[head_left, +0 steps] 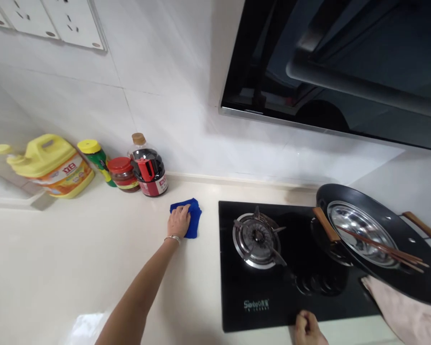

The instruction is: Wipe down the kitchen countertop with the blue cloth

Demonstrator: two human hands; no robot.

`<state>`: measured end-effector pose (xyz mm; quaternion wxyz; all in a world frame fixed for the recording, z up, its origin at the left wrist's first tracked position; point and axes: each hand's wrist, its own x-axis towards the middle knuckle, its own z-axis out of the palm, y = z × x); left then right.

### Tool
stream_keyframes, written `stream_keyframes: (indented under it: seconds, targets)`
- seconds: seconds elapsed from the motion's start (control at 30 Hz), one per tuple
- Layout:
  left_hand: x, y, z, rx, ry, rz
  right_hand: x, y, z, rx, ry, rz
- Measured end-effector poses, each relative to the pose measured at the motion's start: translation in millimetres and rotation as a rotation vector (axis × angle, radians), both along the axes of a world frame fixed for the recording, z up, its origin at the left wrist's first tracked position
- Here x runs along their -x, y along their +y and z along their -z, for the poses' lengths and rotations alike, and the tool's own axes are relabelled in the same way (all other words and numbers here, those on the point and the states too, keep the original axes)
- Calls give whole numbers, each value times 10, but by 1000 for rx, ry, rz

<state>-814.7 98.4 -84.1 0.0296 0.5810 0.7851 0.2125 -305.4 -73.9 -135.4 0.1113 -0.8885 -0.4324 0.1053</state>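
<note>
A blue cloth [191,221] lies crumpled on the white counter, just left of the black gas stove. My left hand [179,221] presses down on it, fingers closed over its near left part. A silver bracelet [173,237] circles that wrist. At the stove's front edge, low in the view, my right hand [306,329] rests with its fingers curled in, and nothing shows in it. The gas stove [237,287] has a bare burner [257,237] on its left side.
Along the wall stand a soy sauce bottle [149,167], a red-lidded jar [123,176], a green container [99,163] and a yellow detergent jug [57,167]. A wok [325,199] holding a metal bowl and chopsticks [384,247] covers the right burner. Above hangs a range hood [330,120]; a pink cloth [402,306] lies right.
</note>
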Motion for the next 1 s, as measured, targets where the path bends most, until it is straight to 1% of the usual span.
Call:
stream_keyframes:
  seconds: [0.13, 0.37, 0.5, 0.63, 0.7, 0.8, 0.9, 1.0]
  targets:
    - [-356, -674, 29, -20, 7, 51, 89, 24, -147, 45, 34, -65]
    - [-1030, -1719, 97, -65, 33, 124, 245, 5, -327, -17, 94, -133]
    - [-1428, -2199, 159, -91, 37, 147, 281, -1, -415, -29, 90, -160]
    - [-1744, -2574, 255, -119, 43, 120, 257, -28, -433, -40, 102, -201]
    - [-1805, -2741, 289, -127, 50, 123, 221, -46, -408, -45, 118, -216]
    - [-1756, -2978, 298, -125, 66, 161, 154, -49, -327, -67, 154, -250]
    - [-1594, -3160, 276, -129, 81, 176, 102, -45, -227, -142, 192, -281]
    - [-1360, -3235, 261, -151, 80, 152, 75, -92, -180, -247, 206, -342]
